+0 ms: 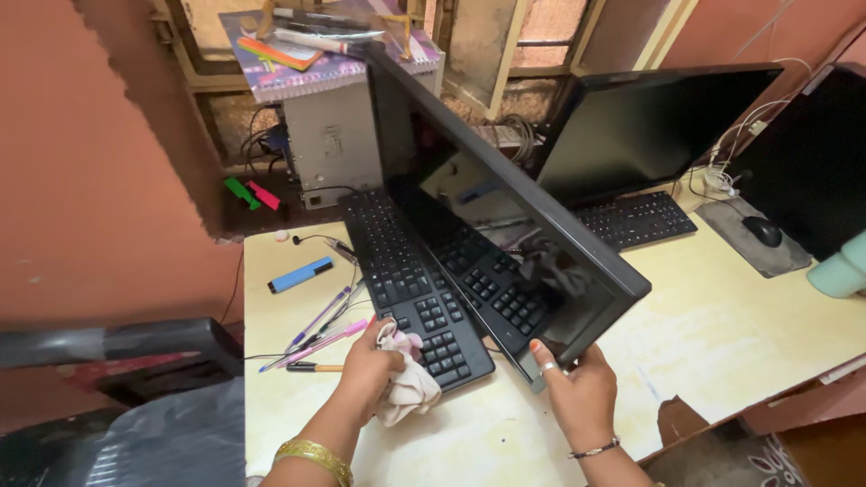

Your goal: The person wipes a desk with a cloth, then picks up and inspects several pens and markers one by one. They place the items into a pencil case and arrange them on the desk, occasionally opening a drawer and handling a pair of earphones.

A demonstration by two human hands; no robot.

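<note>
A black flat monitor is tilted across the pale desk, its dark screen mirroring the black keyboard that lies under it. My right hand grips the monitor's lower near corner, a ring on one finger and a bangle on the wrist. My left hand holds a crumpled pinkish-white cloth beside the keyboard's near end. A gold bangle sits on that wrist.
A second monitor and keyboard stand at the back right, with a mouse on a grey pad. Pens and a blue marker lie at the left. A computer case carries notebooks. A black chair is at the left.
</note>
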